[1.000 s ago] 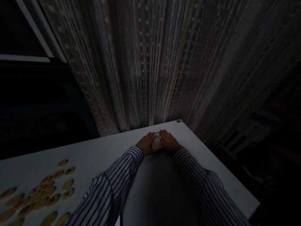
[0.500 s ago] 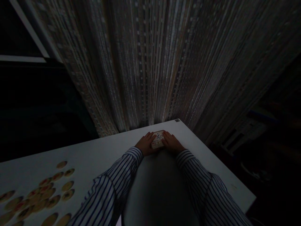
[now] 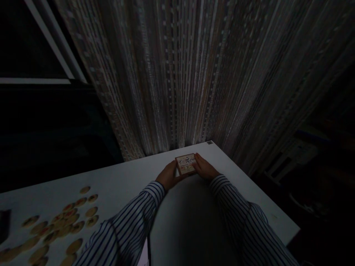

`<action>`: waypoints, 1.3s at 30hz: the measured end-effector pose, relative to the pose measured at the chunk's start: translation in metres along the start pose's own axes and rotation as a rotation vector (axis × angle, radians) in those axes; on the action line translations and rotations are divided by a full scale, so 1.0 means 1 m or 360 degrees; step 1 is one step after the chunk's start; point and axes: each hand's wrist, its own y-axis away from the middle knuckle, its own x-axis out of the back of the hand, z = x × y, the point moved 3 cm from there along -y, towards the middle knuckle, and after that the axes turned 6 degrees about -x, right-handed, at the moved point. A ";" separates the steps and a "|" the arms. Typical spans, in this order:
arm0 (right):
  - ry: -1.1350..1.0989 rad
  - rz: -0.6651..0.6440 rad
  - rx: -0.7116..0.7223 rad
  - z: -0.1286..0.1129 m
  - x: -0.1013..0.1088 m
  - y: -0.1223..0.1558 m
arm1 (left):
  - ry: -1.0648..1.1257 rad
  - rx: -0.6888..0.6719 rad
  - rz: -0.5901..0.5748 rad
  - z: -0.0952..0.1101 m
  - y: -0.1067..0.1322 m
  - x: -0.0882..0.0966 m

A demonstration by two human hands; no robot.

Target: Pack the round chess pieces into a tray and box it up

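Between my hands is a small flat box [image 3: 186,162] with a printed lid, pale with dark characters and a brown edge. My left hand [image 3: 168,175] lies along its left side, with the thumb at the near edge. On the right side my right hand [image 3: 204,167] grips it, thumb over the top face and fingers at the far corner. Both hands are closed around the box near the far edge of the white table [image 3: 133,181]. The undersides of the fingers are hidden.
Several round wooden xiangqi pieces [image 3: 65,221] lie scattered on the table's left part. A bead-string curtain [image 3: 177,81] hangs behind the far edge. A bright-screened flat device [image 3: 144,255] shows by my left sleeve. A dark object [image 3: 4,225] stands at the left edge.
My left hand has slid off the box's top to its left side, uncovering more of the printed lid. The view has shifted, so the pieces appear farther right.
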 end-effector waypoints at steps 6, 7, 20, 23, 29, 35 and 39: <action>0.0028 0.0080 0.0076 0.010 0.000 0.024 | -0.0344 0.0266 -0.0299 0.022 0.019 0.000; 0.0063 0.0086 0.0094 0.010 0.001 0.027 | -0.0401 0.0271 -0.0329 0.024 0.020 -0.002; 0.0204 0.0051 0.0220 0.007 0.008 0.032 | -0.0660 0.0310 -0.0368 0.030 0.011 -0.014; 0.0185 0.0041 0.0238 0.009 0.006 0.031 | -0.0666 0.0324 -0.0371 0.029 0.011 -0.015; 0.0162 0.0030 0.0238 0.007 0.008 0.031 | -0.0679 0.0359 -0.0370 0.028 0.011 -0.015; 0.0146 0.0037 0.0192 0.005 0.009 0.033 | -0.0686 0.0348 -0.0370 0.027 0.012 -0.016; 0.0140 0.0048 0.0218 0.006 0.008 0.033 | -0.0690 0.0343 -0.0361 0.028 0.012 -0.017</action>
